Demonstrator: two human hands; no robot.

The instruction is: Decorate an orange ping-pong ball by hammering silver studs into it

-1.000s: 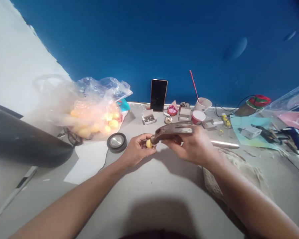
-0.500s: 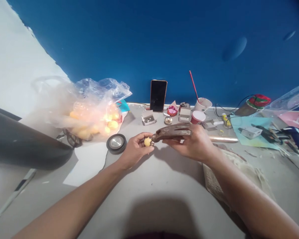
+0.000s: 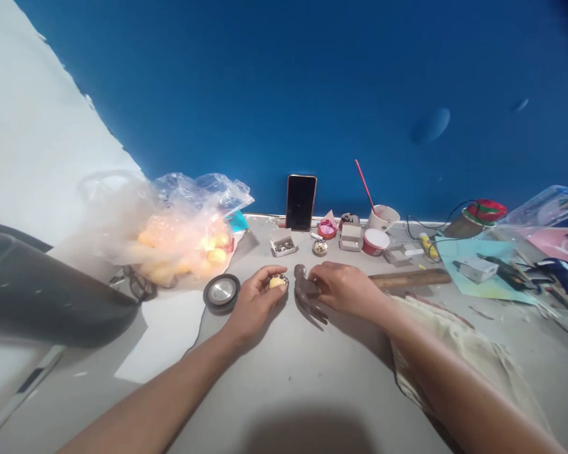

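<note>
Between the thumb and fingers of my left hand [image 3: 255, 299] is a small yellow ball [image 3: 278, 282] with shiny metal studs on it, just above the grey table. My right hand [image 3: 343, 287] has its fingers curled round the neck of a claw hammer [image 3: 305, 290], which lies along the table with its head toward the ball and its claw toward me. The wooden handle [image 3: 416, 277] reaches out to the right beyond my hand. Behind the hands stand an open small box of metal tacks [image 3: 284, 246] and another studded ball [image 3: 319, 247].
A black round lid [image 3: 221, 292] lies beside my left hand. Plastic bags with yellow balls [image 3: 184, 246] are at the left, near a dark cylinder [image 3: 52, 290]. A phone [image 3: 301, 202] leans on the blue wall. A paper cup [image 3: 384, 218] and cloth [image 3: 454, 334] are to the right.
The hammer has come away from the ball, turned onto its side and gone down to the table. My left hand has kept the ball, now turned to show more studs.
</note>
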